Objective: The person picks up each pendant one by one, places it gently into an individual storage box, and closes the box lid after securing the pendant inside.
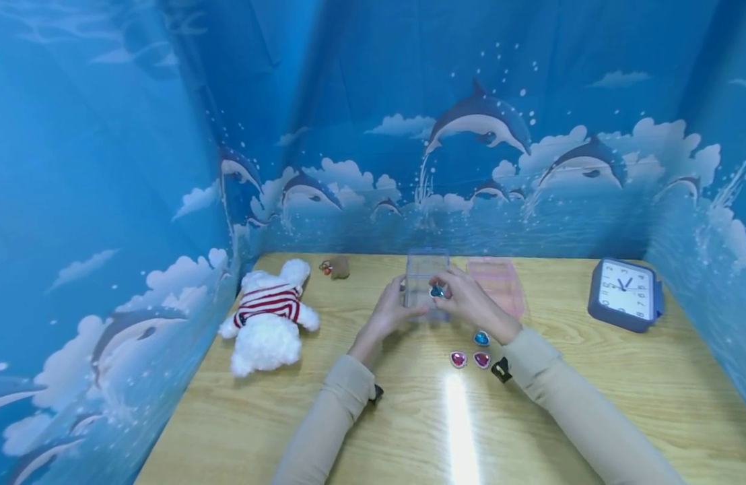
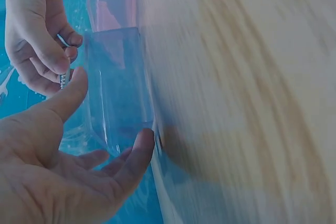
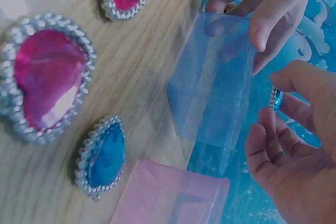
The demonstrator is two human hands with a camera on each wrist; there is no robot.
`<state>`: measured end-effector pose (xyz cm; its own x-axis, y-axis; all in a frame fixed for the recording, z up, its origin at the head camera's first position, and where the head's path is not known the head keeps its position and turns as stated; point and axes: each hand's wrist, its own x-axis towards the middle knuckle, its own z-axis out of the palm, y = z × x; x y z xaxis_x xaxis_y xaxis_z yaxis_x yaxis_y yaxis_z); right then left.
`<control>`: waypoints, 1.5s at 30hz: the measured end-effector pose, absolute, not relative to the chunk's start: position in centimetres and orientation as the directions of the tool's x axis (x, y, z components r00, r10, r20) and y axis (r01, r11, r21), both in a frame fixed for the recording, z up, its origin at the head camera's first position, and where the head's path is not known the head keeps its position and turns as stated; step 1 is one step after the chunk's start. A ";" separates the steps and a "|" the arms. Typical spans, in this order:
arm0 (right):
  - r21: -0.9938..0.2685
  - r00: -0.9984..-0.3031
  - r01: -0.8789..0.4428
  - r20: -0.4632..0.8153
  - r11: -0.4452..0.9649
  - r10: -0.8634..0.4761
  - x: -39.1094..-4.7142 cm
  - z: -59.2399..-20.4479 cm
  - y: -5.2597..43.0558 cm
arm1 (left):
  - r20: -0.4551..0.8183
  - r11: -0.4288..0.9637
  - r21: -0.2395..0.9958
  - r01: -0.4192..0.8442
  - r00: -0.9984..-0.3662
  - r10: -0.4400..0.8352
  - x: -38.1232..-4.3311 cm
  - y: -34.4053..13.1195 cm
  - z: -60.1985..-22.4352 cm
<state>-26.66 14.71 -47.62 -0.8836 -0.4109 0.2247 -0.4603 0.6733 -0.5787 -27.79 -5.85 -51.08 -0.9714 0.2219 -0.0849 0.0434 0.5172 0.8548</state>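
At the near side of the table, two tan sleeves reach in from left and right, probably pushed back off the wrists to keep the fingers free. Just past them, near and right of centre, a pink gem and another pink gem lie side by side, with a blue gem just beyond; loose, likely parked there for easy reach by the right arm.

Next out, left: white plush dog in a striped sweater, lying well apart from the work, probably to keep it out of the way.

Centre: left hand wraps the near left corner of a clear box, fingers along the left wall, thumb by the near rim; a light hold, I'd judge, so the box won't slide. How firm, can't tell. Right hand has thumb and fingers clamped on a second blue gem, pinched by its edges above the box, presumably to keep the rest of the hand clear of the walls. Pink box sits just right of the clear one.

Far right, clock tilted sideways. Far left, small brown thing, unclear what. Behind everything, dolphin curtain.
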 end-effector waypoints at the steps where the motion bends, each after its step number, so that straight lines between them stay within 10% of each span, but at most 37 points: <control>1: -0.585 -0.888 -0.450 0.212 0.675 -0.408 -26.8 -47.7 14.6 | -0.084 0.513 0.857 0.048 -0.969 0.232 -27.9 -5.9 -51.2; 45: -0.453 -0.870 -0.491 0.217 0.744 -0.442 -29.5 -48.8 10.7 | -0.103 0.491 0.870 0.042 -0.959 0.264 -28.2 -6.5 -51.4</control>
<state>-29.48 10.74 -48.82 -0.8703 -0.4421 0.2172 -0.4911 0.7442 -0.4527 -28.18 -6.52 -51.42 -0.9589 0.2644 -0.1026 0.0422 0.4906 0.8704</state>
